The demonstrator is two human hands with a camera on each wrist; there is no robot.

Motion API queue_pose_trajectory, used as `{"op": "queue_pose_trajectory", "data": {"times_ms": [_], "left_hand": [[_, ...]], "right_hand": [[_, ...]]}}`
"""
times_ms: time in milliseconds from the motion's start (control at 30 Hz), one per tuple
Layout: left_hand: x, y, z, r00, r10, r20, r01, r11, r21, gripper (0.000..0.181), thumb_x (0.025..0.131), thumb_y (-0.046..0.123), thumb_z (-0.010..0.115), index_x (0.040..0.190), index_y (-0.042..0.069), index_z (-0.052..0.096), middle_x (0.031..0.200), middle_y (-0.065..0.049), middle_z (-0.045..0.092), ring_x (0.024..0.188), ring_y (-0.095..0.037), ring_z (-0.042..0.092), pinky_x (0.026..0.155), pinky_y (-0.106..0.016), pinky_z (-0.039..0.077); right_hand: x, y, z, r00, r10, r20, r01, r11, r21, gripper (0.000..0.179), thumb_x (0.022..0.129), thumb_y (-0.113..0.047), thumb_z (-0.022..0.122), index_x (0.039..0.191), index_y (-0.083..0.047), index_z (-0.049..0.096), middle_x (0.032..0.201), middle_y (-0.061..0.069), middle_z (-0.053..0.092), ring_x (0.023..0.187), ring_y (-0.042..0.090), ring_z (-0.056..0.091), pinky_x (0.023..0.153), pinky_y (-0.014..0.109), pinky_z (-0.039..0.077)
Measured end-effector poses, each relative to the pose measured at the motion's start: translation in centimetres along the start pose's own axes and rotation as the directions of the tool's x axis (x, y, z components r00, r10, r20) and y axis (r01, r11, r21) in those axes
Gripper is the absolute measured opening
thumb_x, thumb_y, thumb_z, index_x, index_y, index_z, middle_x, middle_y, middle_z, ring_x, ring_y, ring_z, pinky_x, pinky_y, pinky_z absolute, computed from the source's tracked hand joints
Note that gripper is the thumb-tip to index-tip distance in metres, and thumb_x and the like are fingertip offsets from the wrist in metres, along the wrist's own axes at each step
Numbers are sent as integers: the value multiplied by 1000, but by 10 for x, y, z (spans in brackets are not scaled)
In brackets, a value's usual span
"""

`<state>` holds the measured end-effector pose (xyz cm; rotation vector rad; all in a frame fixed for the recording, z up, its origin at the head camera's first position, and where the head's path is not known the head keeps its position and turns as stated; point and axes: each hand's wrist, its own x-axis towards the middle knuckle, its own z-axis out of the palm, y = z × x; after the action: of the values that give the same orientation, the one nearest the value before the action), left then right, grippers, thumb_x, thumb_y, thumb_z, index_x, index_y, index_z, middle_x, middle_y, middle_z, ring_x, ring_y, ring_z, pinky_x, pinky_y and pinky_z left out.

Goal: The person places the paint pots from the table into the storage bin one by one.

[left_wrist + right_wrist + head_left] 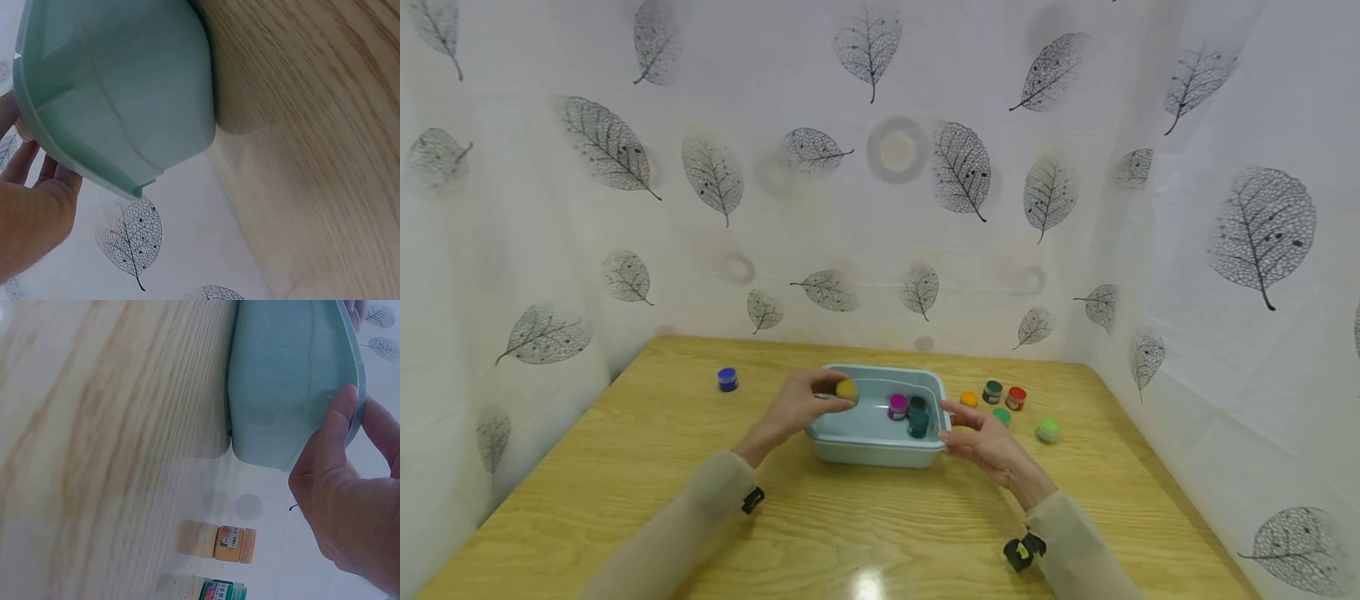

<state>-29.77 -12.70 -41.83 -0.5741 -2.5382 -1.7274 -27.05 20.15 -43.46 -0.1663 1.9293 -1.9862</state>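
A light blue plastic basin (872, 454) stands on the wooden table. Over its left side my left hand (801, 404) pinches a small paint jar with a yellow top (847, 392) between thumb and fingers. My right hand (988, 446) holds the basin's right rim, and the right wrist view shows its thumb (340, 415) against the outer wall. Inside the basin, toward the right, are a magenta paint jar (898, 407) and two dark green jars, one a teal-green jar (917, 423). In the left wrist view the basin wall hides most of the held jar.
Right of the basin stand an orange jar (969, 399), a dark green jar (992, 392), a red jar (1017, 398), a green jar (1002, 415) and a light green jar (1048, 430). A blue jar (727, 379) stands at the back left. A leaf-printed curtain (880, 250) surrounds the table.
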Motion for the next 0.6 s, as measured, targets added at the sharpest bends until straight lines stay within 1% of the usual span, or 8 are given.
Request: {"op": "queue_pose_trajectory", "data": {"times_ms": [67, 200, 300, 433, 600], "left_hand": [[2, 2, 3, 1000, 11, 4, -11, 1000, 17, 45, 78, 19, 83, 119, 8, 68, 109, -7, 70, 100, -20, 66, 86, -31, 58], [4, 6, 9, 1000, 13, 10, -14, 998, 54, 42, 78, 18, 82, 118, 10, 69, 110, -5, 70, 100, -20, 66, 85, -31, 59], [4, 10, 13, 1000, 4, 11, -5, 998, 58, 41, 78, 17, 82, 116, 10, 69, 110, -5, 70, 100, -20, 66, 86, -32, 59], [6, 13, 19, 1000, -23, 9, 22, 998, 54, 39, 77, 15, 83, 113, 11, 70, 107, -4, 71, 98, -18, 66, 86, -32, 59], [10, 16, 27, 999, -37, 12, 36, 996, 76, 38, 77, 15, 83, 112, 9, 70, 104, -4, 71, 94, -17, 67, 86, -33, 59]], "right_hand": [[0, 0, 0, 1000, 1, -6, -1, 1000, -1, 67, 92, -3, 66, 151, -3, 34, 124, 20, 45, 85, 12, 64, 82, 27, 60], [0, 0, -1, 1000, 3, -11, -3, 1000, -6, 67, 92, -3, 67, 151, -3, 35, 125, 21, 45, 85, 13, 63, 82, 27, 60], [0, 0, 0, 1000, -1, -7, 1, 1000, -7, 67, 92, -4, 66, 151, -3, 34, 126, 22, 44, 86, 13, 64, 82, 26, 60], [-1, 0, 1, 1000, -1, -5, 1, 1000, -5, 66, 93, -4, 65, 151, -3, 34, 127, 22, 44, 86, 13, 64, 82, 26, 60], [-1, 0, 0, 1000, 2, -6, -2, 1000, 0, 67, 92, -3, 66, 151, -3, 35, 124, 21, 45, 84, 13, 64, 81, 25, 60]]}}
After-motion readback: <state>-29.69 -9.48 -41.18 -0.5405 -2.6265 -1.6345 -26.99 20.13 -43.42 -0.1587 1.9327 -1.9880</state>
